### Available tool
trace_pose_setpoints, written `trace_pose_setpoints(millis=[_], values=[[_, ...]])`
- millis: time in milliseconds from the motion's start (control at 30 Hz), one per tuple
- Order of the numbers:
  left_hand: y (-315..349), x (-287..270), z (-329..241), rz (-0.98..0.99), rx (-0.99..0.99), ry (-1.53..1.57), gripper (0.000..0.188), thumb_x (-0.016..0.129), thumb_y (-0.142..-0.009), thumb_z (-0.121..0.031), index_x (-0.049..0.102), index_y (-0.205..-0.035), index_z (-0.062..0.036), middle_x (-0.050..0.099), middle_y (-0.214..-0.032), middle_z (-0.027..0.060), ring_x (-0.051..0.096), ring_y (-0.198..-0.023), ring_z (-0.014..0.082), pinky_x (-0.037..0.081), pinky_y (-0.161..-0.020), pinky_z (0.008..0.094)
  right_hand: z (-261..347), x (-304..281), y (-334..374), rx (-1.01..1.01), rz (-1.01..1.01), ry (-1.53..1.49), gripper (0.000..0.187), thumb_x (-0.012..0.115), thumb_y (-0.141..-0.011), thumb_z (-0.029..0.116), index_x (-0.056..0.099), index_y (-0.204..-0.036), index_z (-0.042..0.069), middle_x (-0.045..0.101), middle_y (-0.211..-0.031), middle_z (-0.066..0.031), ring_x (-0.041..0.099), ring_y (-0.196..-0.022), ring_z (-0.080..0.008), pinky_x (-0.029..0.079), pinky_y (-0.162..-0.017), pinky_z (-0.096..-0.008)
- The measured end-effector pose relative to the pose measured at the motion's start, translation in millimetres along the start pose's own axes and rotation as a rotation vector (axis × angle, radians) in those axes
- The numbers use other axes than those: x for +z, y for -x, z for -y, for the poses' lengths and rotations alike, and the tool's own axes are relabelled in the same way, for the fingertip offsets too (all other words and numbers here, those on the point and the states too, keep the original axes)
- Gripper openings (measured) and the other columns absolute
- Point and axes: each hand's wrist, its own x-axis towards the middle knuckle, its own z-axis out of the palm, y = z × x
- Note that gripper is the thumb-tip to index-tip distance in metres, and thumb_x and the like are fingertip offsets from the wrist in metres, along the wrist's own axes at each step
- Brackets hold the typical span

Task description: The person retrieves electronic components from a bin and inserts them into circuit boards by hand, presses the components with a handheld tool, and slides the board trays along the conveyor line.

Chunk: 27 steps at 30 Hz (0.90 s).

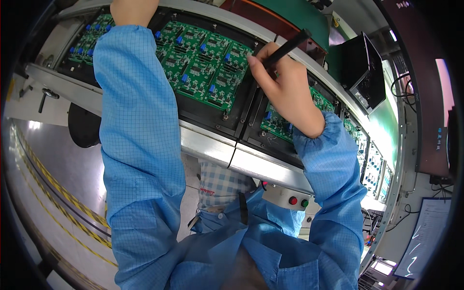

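My right hand [289,86] is closed around a thick black pen-shaped tool [290,47], held at a slant with its far end pointing up and right. It hovers over the gap between two black carrier trays. Left of it lies a green circuit board panel [197,67] with blue parts, seated in a black tray [212,115]. Another green board [274,124] is partly covered by my right hand and sleeve. My left hand [135,11] reaches past a third board [88,43] at the far left; its fingers are cut off by the upper edge.
A metal rail [205,145] runs along the near side of the trays. Below it sits a box with a red button [293,200] and a green button [304,203]. A black monitor [363,72] stands at the right, and more boards [374,166] continue along the line there.
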Motion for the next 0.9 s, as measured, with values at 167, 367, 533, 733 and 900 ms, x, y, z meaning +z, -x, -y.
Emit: trace_pose_setpoints(millis=[167, 367, 533, 733, 900], values=[[0, -2, -5, 0.016, -0.006, 0.001, 0.05, 0.052, -0.098, -0.043, 0.064, -0.076, 0.0, 0.062, -0.072, 0.0217, 0.061, -0.071, 0.0431, 0.045, -0.061, 0.0481, -8, 9, 6, -0.096, 0.058, 0.063, 0.021, 0.066, -0.094, 0.02, 0.058, -0.09, 0.002, 0.055, -0.063, -0.0096, 0.054, -0.054, -0.016, 0.042, -0.051, -0.031], [0, -5, -2, 0.019, -0.023, -0.02, 0.05, 0.052, -0.099, -0.043, 0.064, -0.077, 0.0001, 0.062, -0.073, 0.0218, 0.061, -0.072, 0.0427, 0.046, -0.061, 0.0475, 19, 15, 1, -0.022, 0.073, -0.079, 0.022, 0.066, -0.093, 0.021, 0.057, -0.09, 0.001, 0.058, -0.067, -0.0135, 0.059, -0.058, -0.0269, 0.045, -0.055, -0.0364], [0, -3, -3, 0.024, -0.034, -0.005, 0.05, 0.052, -0.099, -0.043, 0.064, -0.077, 0.0008, 0.061, -0.073, 0.0222, 0.061, -0.072, 0.043, 0.046, -0.062, 0.0469, 19, 30, 2, -0.2, 0.173, -0.027, 0.023, 0.066, -0.093, 0.023, 0.057, -0.089, 0.002, 0.058, -0.072, -0.0159, 0.061, -0.069, -0.0362, 0.047, -0.061, -0.0412], [-1, -3, -6, 0.02, -0.024, 0.03, 0.05, 0.053, -0.099, -0.043, 0.062, -0.078, 0.0016, 0.059, -0.071, 0.0233, 0.059, -0.068, 0.0442, 0.044, -0.06, 0.0476, 3, -32, -8, 0.043, -0.082, 0.006, 0.017, 0.063, -0.095, 0.018, 0.061, -0.092, 0.001, 0.058, -0.067, -0.0083, 0.058, -0.064, -0.0162, 0.044, -0.056, -0.0305], [-5, 11, 41, 0.059, 0.023, 0.077, 0.048, 0.056, -0.093, -0.055, 0.069, -0.089, -0.0083, 0.066, -0.077, 0.0128, 0.057, -0.067, 0.0339, 0.049, -0.07, 0.0421, -82, -119, -2, -0.151, -0.295, 0.737, 0.014, 0.059, -0.094, 0.013, 0.062, -0.099, 0.0, 0.061, -0.088, -0.0151, 0.061, -0.082, -0.0319, 0.047, -0.068, -0.0419]])
